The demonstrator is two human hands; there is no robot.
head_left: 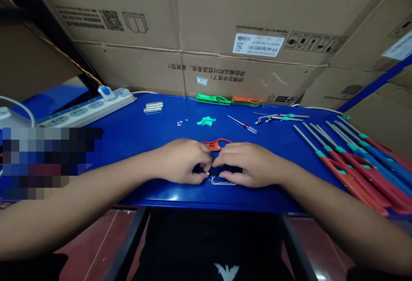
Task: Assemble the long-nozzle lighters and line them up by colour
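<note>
Fine finger work over a small black part (pixel 215 175), front of blue table (pixel 138 195)

With left hand (pixel 188 160): fingers curled, narrow gap, thumb and fingertip close together at white end of the black part. Pinched or only touched, cannot tell.

With right hand (pixel 246 165): thumb and fingers slightly apart, just at opposite side of same part. Firm grip or not, cannot tell.

Location of black part: between both sets of fingertips, near front edge. Thin white wire (pixel 222 183) looped just below, partly under right thumb. Just beyond the hands, an orange shell (pixel 211 145), partly hidden by fingers.

Farther back, left to right: cluster of clear tubes (pixel 153 106); tiny loose bits (pixel 179 123), too small to identify; teal pieces (pixel 206 121) in a heap; screwdriver (pixel 249 129) lying aslant; metal rods (pixel 298 116) with teal collars, white wires and black ends beside.

Along the back: green shell (pixel 210 99) and another orange shell (pixel 246 100), end to end, against printed cardboard (pixel 135 57).

Far left: white power strip (pixel 90 110), plug (pixel 106 93) inserted. Far right: row of long-nosed lighters (pixel 375 178) in orange, red, blue, metal tubes pointing away.
</note>
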